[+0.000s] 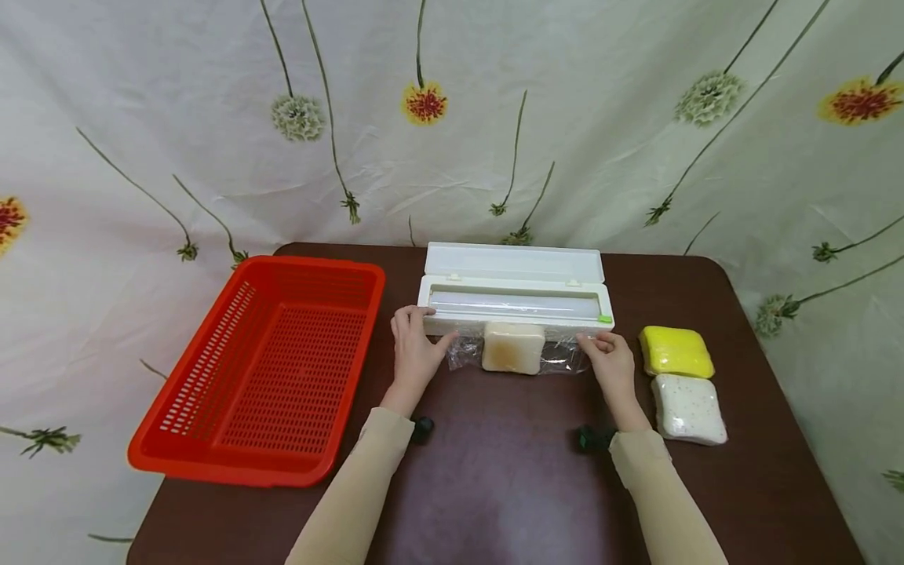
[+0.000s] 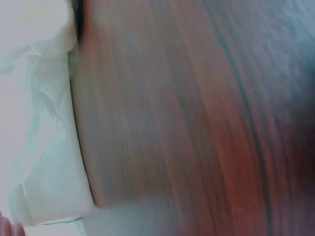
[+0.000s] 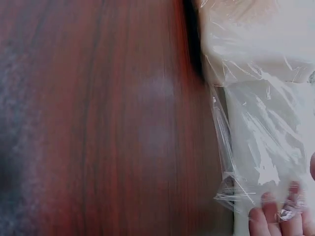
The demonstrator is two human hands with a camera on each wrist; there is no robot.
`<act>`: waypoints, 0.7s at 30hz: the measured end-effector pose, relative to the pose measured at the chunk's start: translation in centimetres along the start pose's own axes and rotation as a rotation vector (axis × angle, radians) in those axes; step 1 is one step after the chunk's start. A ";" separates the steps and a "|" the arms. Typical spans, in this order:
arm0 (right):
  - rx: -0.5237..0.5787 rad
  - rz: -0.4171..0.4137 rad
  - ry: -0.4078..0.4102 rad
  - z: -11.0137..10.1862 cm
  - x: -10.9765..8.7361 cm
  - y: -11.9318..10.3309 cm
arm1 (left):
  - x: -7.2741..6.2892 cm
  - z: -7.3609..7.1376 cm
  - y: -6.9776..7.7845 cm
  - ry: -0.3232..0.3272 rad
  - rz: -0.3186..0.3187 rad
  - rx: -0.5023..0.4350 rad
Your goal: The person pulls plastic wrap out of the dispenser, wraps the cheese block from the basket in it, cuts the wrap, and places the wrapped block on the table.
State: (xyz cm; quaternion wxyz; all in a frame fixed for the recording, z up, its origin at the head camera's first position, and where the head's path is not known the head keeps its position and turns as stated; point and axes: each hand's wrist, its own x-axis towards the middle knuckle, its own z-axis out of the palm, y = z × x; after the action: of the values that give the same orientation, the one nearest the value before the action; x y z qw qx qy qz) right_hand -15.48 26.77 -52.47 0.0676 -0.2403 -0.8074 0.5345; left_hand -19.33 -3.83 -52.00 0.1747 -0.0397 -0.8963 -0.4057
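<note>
A slice of bread (image 1: pixel 513 348) with a browned patch, under clear cling film (image 1: pixel 563 355), rests against the front of a white cling film dispenser (image 1: pixel 519 326). My left hand (image 1: pixel 415 353) is at the dispenser's left end, index finger by its rim. Its thumb reaches toward the film's left side, apart from the fingers. On the other side, my right hand (image 1: pixel 611 369) pinches the film's right edge near the dispenser's front. In the right wrist view, creased film (image 3: pixel 266 132) stretches from the bread to the fingertips (image 3: pixel 269 211). The left wrist view barely shows the left fingers.
An orange-red plastic basket (image 1: pixel 318 463) stands at the left of the dark table (image 1: pixel 487 479). At the right lie a yellow bread-shaped piece (image 1: pixel 676 351) and a speckled white one (image 1: pixel 688 408). The dispenser's lid (image 1: pixel 514 261) is raised at the back, before a flowered cloth (image 1: pixel 466 157).
</note>
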 end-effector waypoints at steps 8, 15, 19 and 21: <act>-0.087 -0.067 0.048 0.3 0.2 0.0 | -0.6 0.2 0.9 -0.013 -0.369 -0.140; -0.074 -0.096 0.014 0.4 0.1 0.1 | -0.7 0.7 0.3 -0.189 -0.413 -0.238; -0.063 -0.113 -0.010 0.5 0.1 0.2 | -0.8 0.9 0.1 -0.194 -0.352 -0.246; -0.067 -0.127 -0.017 0.5 0.0 0.2 | -0.8 1.0 0.1 -0.184 -0.324 -0.257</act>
State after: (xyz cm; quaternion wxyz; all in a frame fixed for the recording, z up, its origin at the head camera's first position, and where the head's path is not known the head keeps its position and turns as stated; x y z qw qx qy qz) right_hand -15.62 26.38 -52.88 0.0865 -0.1865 -0.8390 0.5039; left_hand -18.82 -2.97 -52.86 0.0181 0.0459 -0.8441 -0.5340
